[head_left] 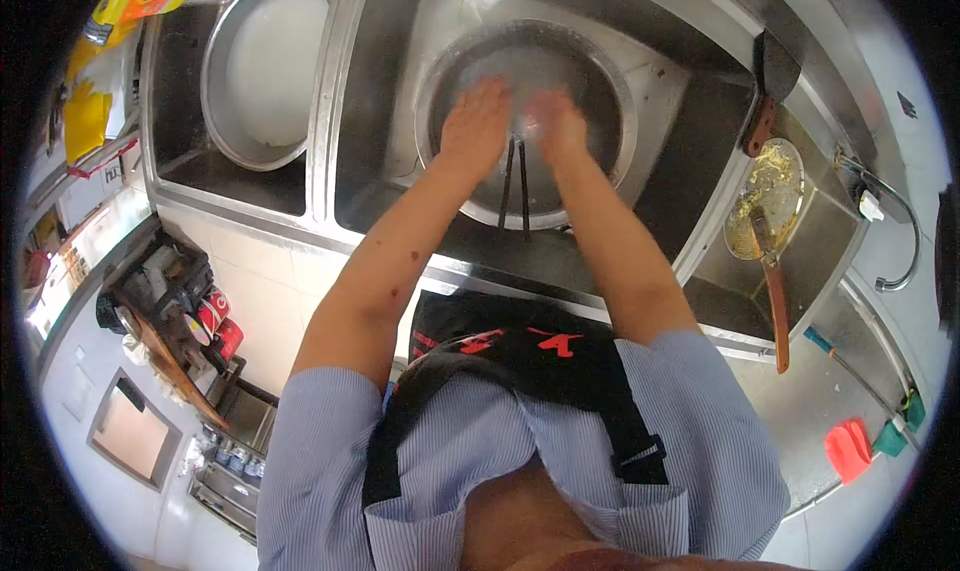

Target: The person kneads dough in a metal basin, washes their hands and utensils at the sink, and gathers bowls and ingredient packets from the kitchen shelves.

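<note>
In the head view, your left hand (478, 121) was positioned over the metal basin (628, 131) at upper centre of the frame, fingers extended and not gripping. Your right hand (556, 129) was beside it, apart from it and motion-blurred; whether its fingers were closed could not be determined. Two dark sticks (524, 191) lay across the basin's lower rim, between your forearms. A second basin (212, 86) with whitish contents stood at upper left; a wooden-handled turner (777, 301) rested at right.

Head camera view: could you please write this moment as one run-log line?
left hand: open, over metal basin; right hand: over basin, blurred; chopsticks: across basin's near rim; basin: in sink
</note>
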Demonstrator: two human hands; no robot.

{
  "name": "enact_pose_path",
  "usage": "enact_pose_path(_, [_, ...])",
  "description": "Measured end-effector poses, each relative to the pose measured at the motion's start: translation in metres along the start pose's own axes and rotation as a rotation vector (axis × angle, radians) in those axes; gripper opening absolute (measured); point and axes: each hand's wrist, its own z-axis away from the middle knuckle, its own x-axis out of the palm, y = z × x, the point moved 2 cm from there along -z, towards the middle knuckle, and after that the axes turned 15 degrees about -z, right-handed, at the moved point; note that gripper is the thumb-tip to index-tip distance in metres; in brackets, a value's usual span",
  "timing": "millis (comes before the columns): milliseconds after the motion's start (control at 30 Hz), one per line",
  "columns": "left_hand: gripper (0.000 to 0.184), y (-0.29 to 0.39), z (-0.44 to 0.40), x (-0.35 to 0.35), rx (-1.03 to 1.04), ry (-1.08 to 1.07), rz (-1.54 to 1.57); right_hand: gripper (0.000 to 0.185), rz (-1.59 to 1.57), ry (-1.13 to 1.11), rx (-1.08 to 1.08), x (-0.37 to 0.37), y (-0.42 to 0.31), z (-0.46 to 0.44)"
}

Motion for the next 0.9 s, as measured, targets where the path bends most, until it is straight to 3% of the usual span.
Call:
enact_pose_path(67, [0.045, -0.002, 0.0, 0.019, 0.001, 0.01, -0.012, 0.031, -0.406, -0.092, 0.133, 0.02, -0.024, 0.039])
enact_pose_path(133, [0.042, 0.013, -0.004, 0.043, 0.072, 0.043, -0.05, 0.03, 0.055, -0.255, -0.209, 0.046, -0.047, 0.078])
enact_pose_path(200, [0.041, 0.026, -0.011, 0.052, 0.155, 0.094, -0.138, 0.03, 0.461, -0.258, -0.605, 0.044, -0.064, 0.069])
enact_pose_path(233, [0.042, 0.033, -0.007, 0.024, 0.198, 0.113, -0.205, 0.03, 0.664, -0.255, -0.799, 0.045, -0.068, 0.063])
enact_pose_path(267, [0.042, 0.037, -0.003, -0.001, 0.241, 0.134, -0.277, 0.029, 0.612, -0.204, -0.576, 0.036, -0.065, 0.046])
enact_pose_path(333, [0.042, 0.035, 0.008, -0.031, 0.257, 0.141, -0.06, 0.03, 0.476, -0.104, -0.123, 0.009, -0.045, 0.008])
enact_pose_path(367, [0.042, 0.033, 0.013, -0.038, 0.256, 0.142, 0.048, 0.03, 0.607, 0.009, -0.307, -0.003, -0.032, -0.008])
enact_pose_path(400, [0.04, 0.03, 0.013, -0.038, 0.105, 0.139, 0.215, 0.03, 0.748, 0.155, -0.475, -0.015, -0.019, -0.024])
enact_pose_path(433, [0.038, 0.032, 0.012, -0.033, -0.047, 0.14, 0.382, 0.028, 0.656, 0.221, -0.382, -0.024, 0.006, -0.035])
enact_pose_path(467, [0.036, 0.03, 0.011, -0.027, -0.201, 0.142, 0.553, 0.027, 0.379, 0.184, -0.152, -0.029, 0.033, -0.042])
enact_pose_path(533, [0.031, 0.02, 0.001, -0.007, -0.542, -0.038, 0.939, 0.026, -0.527, 0.008, 0.295, -0.023, 0.072, -0.043])
enact_pose_path(600, [0.03, 0.016, -0.007, -0.002, -0.789, -0.151, 1.366, 0.025, -1.397, -0.295, 0.628, -0.003, 0.046, -0.016])
enact_pose_path(667, [0.033, 0.018, -0.008, -0.02, -0.947, -0.19, 1.832, 0.024, -1.502, -0.108, 0.578, 0.039, -0.01, 0.013])
enact_pose_path(700, [0.034, 0.015, -0.01, -0.018, -0.807, -0.186, 2.108, 0.025, -1.551, -0.015, 0.544, 0.053, -0.033, 0.022])
enact_pose_path(800, [0.039, 0.043, -0.01, -0.09, -0.679, -0.054, 2.493, 0.027, -1.927, 0.188, 0.753, 0.067, -0.085, 0.026])
enact_pose_path(900, [0.039, 0.058, -0.007, -0.068, -0.588, -0.163, 2.632, 0.03, -1.794, -0.113, 0.6, 0.075, -0.1, 0.014])
